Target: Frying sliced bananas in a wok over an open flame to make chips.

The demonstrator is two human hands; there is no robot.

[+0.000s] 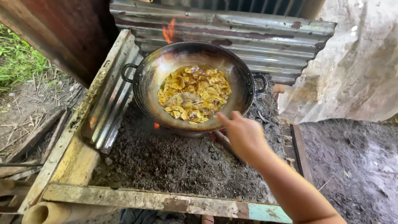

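Round blackened wok (149, 83), crinkly yellow chips (203, 89)

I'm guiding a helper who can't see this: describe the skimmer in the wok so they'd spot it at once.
Find the round black wok over the fire, in the ash bed. In its pool of oil lie yellow chips. The skimmer is the pale wire-mesh fan among them, left of centre, reaching toward the right hand; it alone is metal and see-through.

Corrugated metal sheets (232, 25), ash bed (166, 161), white tarp (356, 70), grass (16, 58)
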